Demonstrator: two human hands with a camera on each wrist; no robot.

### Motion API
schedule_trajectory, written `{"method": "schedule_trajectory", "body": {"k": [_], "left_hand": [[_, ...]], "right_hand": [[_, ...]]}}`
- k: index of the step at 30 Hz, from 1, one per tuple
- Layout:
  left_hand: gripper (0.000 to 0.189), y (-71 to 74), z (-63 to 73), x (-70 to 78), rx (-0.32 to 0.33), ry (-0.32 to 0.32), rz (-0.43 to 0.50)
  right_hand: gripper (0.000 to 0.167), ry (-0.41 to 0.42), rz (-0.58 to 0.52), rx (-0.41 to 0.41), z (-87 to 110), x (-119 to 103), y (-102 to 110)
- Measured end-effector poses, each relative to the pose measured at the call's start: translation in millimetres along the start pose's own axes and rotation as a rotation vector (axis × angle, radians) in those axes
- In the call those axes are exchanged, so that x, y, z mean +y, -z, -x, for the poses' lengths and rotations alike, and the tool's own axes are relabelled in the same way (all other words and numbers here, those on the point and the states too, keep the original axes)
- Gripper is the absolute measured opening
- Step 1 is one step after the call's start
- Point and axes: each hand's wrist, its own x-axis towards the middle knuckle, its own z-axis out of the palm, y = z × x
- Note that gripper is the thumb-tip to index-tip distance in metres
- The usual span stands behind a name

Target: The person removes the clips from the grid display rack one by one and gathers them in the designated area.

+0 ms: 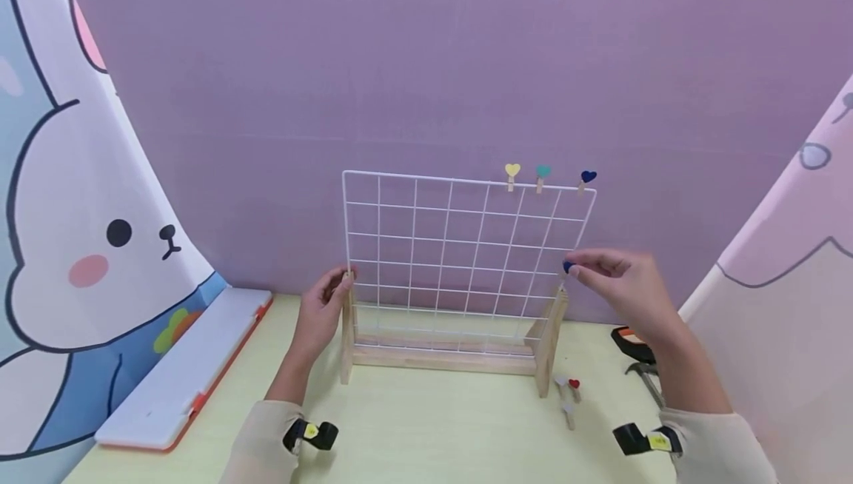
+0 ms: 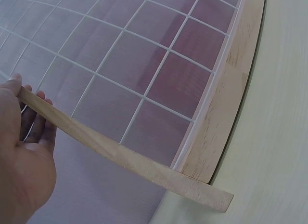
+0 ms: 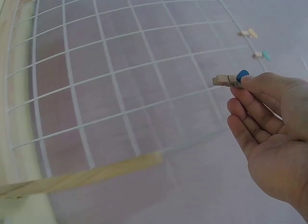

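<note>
A white wire grid stands upright in a wooden stand. My left hand grips the top of the stand's left upright, thumb on one side and fingers on the other. Between thumb and fingertips, my right hand pinches a small wooden clothespin with a blue heart, held by the grid's right edge. Whether it touches the wire I cannot tell. Along the grid's top wire sit clothespins with a yellow heart, a teal heart and a dark blue heart.
More clothespins, one with a red heart, lie on the table right of the stand. Farther right are a hammer and a black-and-orange object, partly behind my right arm. A white, red-edged case lies at the left.
</note>
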Motion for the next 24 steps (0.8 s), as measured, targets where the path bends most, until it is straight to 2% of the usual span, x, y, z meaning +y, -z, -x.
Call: {"method": "schedule_trajectory", "body": {"k": [12, 24], "left_hand": [[0.037, 0.1, -0.3, -3.6, 0.008, 0.002, 0.001], [0.039, 0.8, -1.0, -3.3, 0.000, 0.014, -0.008]], "right_hand": [[0.036, -0.150, -0.027, -0.049, 34.0, 42, -12], [0.038, -0.201, -0.066, -0.046, 64.0, 81, -25]]}}
